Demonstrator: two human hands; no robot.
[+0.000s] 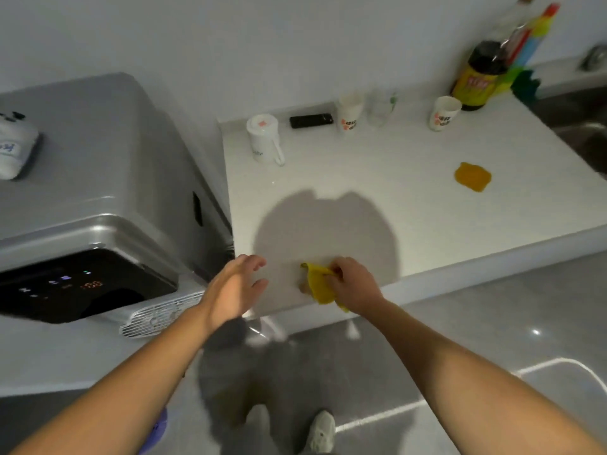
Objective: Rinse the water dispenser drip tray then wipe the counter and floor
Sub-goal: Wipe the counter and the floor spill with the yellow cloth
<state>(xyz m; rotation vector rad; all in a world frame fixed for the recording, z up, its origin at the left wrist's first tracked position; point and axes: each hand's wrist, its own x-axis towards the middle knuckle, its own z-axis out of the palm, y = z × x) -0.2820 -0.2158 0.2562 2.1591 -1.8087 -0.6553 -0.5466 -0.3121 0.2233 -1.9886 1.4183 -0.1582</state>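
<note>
— Any writing?
— Red digits on the water dispenser [82, 192] panel, blurred; the bottle [478, 83] has a yellow label, unreadable.
— The hands?
— Drip tray [157, 318] sits at the dispenser's foot. Left hand [233, 290] hovers, fingers loosely spread, holding nothing; right hand [353, 284] bunches a yellow cloth [320, 285] against the counter [377, 159] near its front edge.

Smooth white counter [377, 178]; soft yellow cloth [320, 285]; glossy grey floor [476, 323]; shiny silver-grey plastic dispenser [98, 165].

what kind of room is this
Probably a small kitchen or office pantry: a water dispenser beside a white counter with a mug and dark sauce bottle, and a sink at the right.
</note>
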